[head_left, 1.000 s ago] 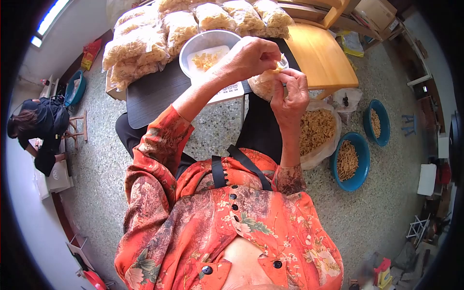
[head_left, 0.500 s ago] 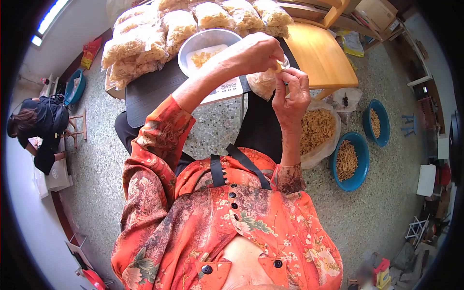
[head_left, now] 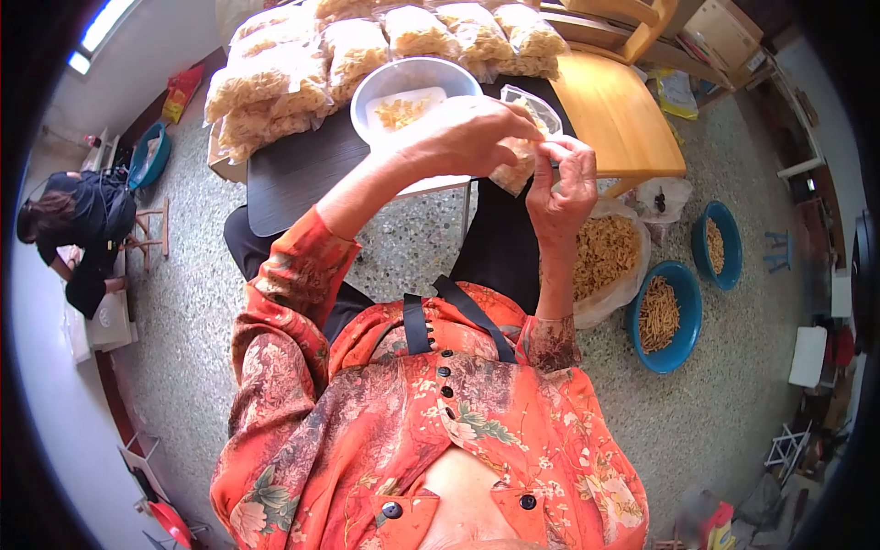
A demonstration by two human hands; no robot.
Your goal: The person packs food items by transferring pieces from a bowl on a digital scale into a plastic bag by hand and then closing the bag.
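Note:
A clear plastic bag (head_left: 516,174), partly filled with pale yellow flakes or chips, hangs near the table's right corner. My right hand (head_left: 563,186) pinches this bag's edge between thumb and fingers. Across the front of the bag reaches my left hand (head_left: 467,137), palm down, its fingers stretched out and thumb apart; the fingertips come close to my right hand's, and I see nothing held in them. Just beyond my left hand, a white bowl (head_left: 368,81) holds a few of the same pieces and stands on a white scale, mostly covered by my forearm.
Filled bags (head_left: 353,55) are piled along the back of the dark table (head_left: 298,179). A wooden chair (head_left: 619,115) adjoins on the right. On the floor are a large sack of pieces (head_left: 605,252) and blue basins (head_left: 683,344). A person (head_left: 87,215) sits far left.
My left hand has lowered and moved left, its fingers straightening out of a pinch at the bag's mouth. The bag's top now shows beyond it. My right hand keeps its pinch.

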